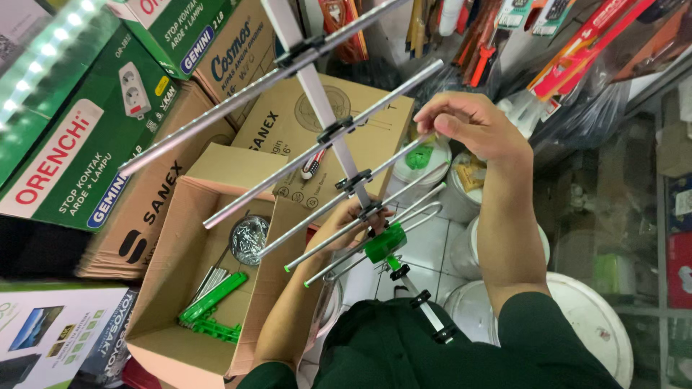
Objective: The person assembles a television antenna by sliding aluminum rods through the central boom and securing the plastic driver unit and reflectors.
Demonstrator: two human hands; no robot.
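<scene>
Fingers [448, 115] pinched on antenna rod [404, 155]

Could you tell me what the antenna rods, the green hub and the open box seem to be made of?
Antenna rods: likely aluminium; pale, matte-bright sheen. Green hub: seemingly moulded plastic; glossy, uniform colour. Open box: brown corrugated cardboard; dull, folded flaps.

White tiled floor [432, 248] under buckets [598, 324], cartons [180, 302].
</scene>
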